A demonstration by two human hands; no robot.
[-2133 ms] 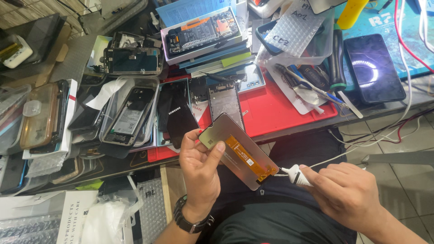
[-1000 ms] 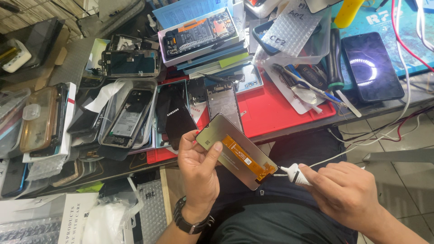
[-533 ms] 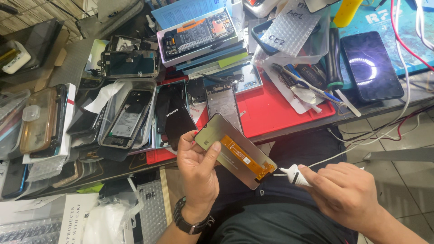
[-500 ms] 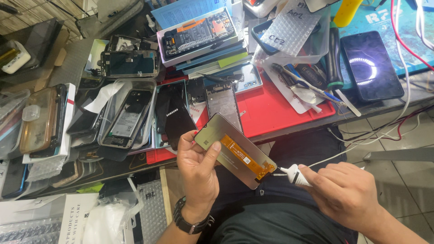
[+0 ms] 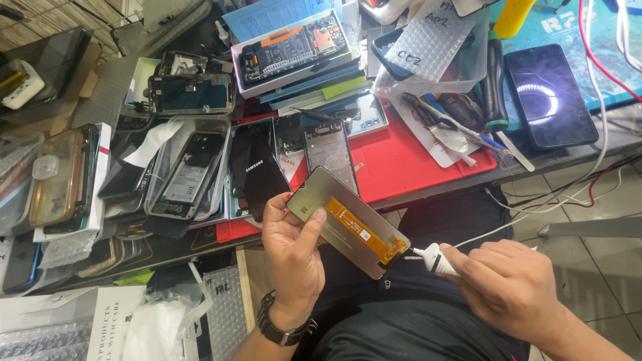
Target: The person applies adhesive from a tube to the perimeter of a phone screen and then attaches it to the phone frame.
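Right hand: closed around a small white nozzle-tipped applicator, tip touching the lower end of the panel. Left hand: fingers curled, thumb across the face, gripping a phone display panel held tilted above the lap; grey metallic back, orange flex strip running lengthwise. Beyond: bench bearing a red mat, a dark phone and stacked phone parts.
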